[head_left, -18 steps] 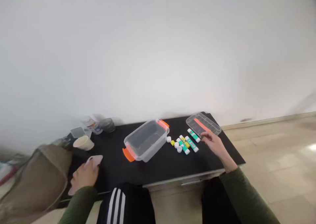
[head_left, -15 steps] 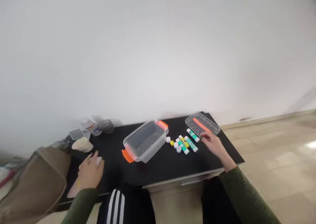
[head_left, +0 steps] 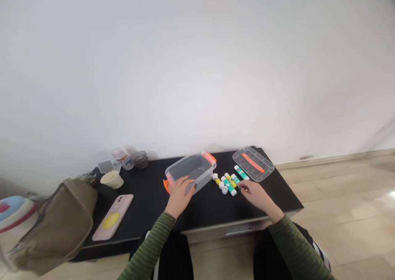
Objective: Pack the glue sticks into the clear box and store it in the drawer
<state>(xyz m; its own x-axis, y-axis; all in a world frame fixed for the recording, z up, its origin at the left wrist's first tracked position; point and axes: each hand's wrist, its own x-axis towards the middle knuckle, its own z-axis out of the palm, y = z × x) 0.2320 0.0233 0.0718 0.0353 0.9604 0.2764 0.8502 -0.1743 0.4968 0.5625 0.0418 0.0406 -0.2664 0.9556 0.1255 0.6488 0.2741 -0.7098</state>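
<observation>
My left hand [head_left: 179, 195] is over the near left rim of a clear plastic box [head_left: 202, 183] with orange latches, its fingers apart. Whether it presses on the rim I cannot tell. My right hand [head_left: 254, 194] has its fingers curled on the lower end of a green glue stick [head_left: 235, 178], hiding that end. Beside it lie another green glue stick [head_left: 228, 186] and a yellow one [head_left: 230, 180]. A further green glue stick [head_left: 241, 173] rests by the clear lid [head_left: 267, 164] with an orange handle. Several white caps [head_left: 224, 189] and a yellow cap [head_left: 217, 181] sit nearby.
On the left of the black tabletop [head_left: 148, 201] are a pink phone [head_left: 121, 208], a paper cup [head_left: 112, 180], a bottle [head_left: 126, 161], a dark round container [head_left: 140, 159] and a small clear tray [head_left: 105, 166]. A brown bag [head_left: 68, 218] stands at the left end. The wall [head_left: 197, 86] is behind.
My left hand has left the phone and moved right to the box. My right hand has shifted left from beside the glue stick near the lid to another green glue stick.
</observation>
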